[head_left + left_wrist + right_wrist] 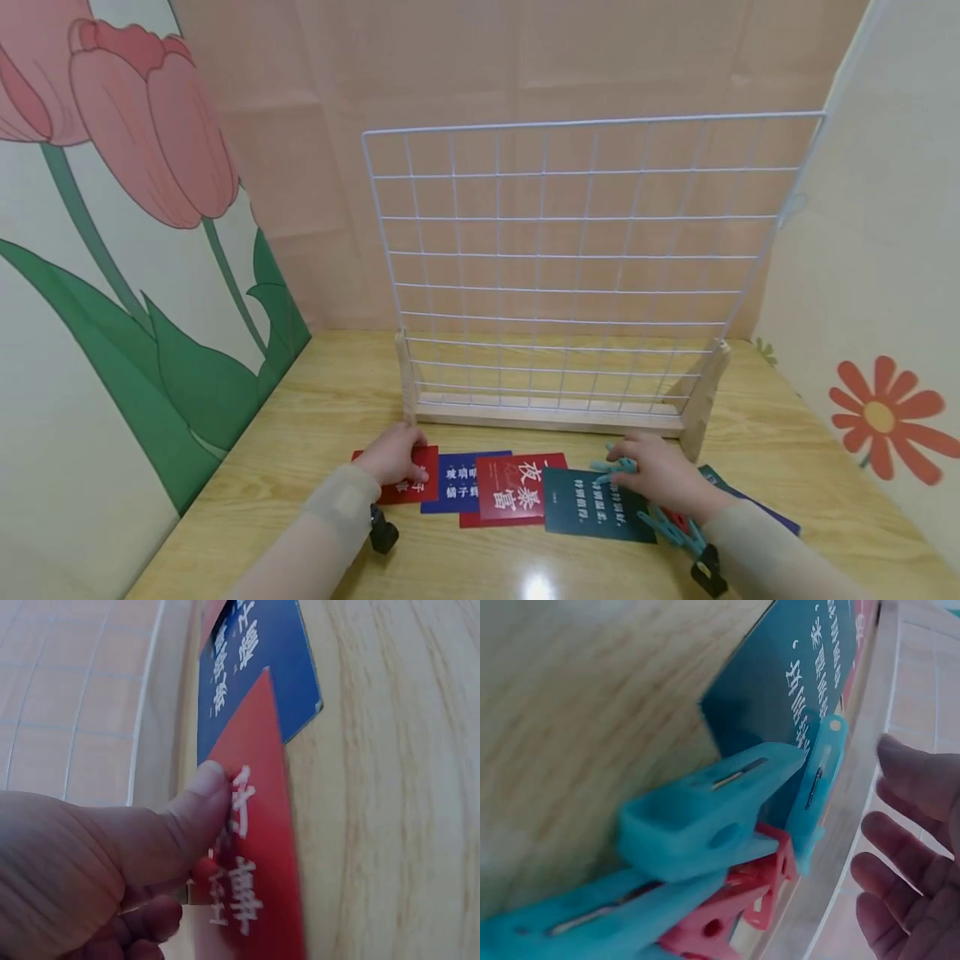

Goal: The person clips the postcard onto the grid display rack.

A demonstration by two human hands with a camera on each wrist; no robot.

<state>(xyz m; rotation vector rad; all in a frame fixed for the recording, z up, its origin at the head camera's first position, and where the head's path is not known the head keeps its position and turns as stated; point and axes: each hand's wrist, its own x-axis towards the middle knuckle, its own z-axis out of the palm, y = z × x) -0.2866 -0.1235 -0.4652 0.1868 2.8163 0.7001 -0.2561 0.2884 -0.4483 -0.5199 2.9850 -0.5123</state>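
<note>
A wood-grained desk (277, 500) carries everything, and across its back stands a white wire grid (562, 217) set upright in a pale wooden base (547, 417).

Both forearms come in from the near edge: the left forearm (315, 533) angles up and to the right, the right forearm (765, 546) up and to the left, so each hand reaches toward the base from its own side.

Between them lies a row of cards, partly overlapping. The teal card (585, 508), nearest the right hand, has columns of white writing, one seemingly 特别温柔. To its left the middle red card (498, 483) shows 夜 and 暴富 in bold white brushwork, over another red edge. Next comes the blue card (450, 492), with 玻璃 and 橘子 beginning its two lines. The left red card (397, 492) ends the row; its white characters are partly hidden by the thumb and blurred.

The left hand (393, 454) pinches this last card by its far edge, thumb flat on the face, other fingers curled behind. The right hand (652, 471) is relaxed, thumb and fingers apart and holding nothing, beside a small heap of teal pegs (697, 810) and red pegs (769, 874); one teal peg leans by the teal card.
</note>
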